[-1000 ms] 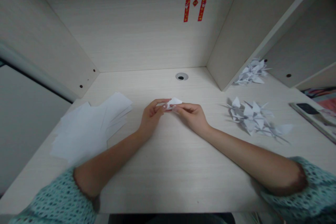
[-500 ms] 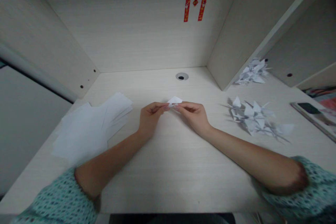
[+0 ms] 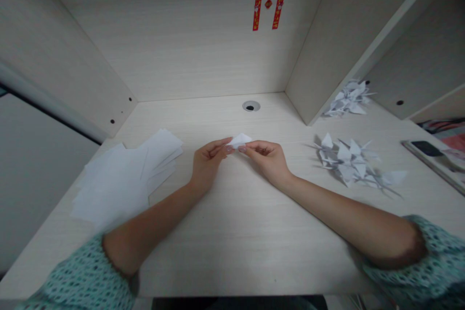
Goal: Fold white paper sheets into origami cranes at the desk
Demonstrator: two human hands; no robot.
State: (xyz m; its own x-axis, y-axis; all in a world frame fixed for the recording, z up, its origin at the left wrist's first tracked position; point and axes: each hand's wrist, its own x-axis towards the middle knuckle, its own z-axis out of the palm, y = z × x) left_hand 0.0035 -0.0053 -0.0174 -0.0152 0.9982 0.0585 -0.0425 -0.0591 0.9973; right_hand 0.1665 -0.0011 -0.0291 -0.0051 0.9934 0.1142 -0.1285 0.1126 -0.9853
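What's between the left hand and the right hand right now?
The head view shows a folded white paper pinched between the left hand and right hand.

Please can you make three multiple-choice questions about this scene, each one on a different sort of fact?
1. Where do the loose white paper sheets lie on the desk?
A. Left of the left hand
B. Right of the right hand
C. Under the right forearm

2. How many heaps of folded paper cranes lie on the right part of the desk?
A. One
B. Two
C. Five

3. What is the state of the small folded white paper?
A. It lies alone on the desk
B. Both hands pinch it
C. Only the left hand holds it

1: A, the sheets spread beside the left forearm.
2: B, a second heap lies farther back.
3: B, fingertips of each hand meet it from either side.
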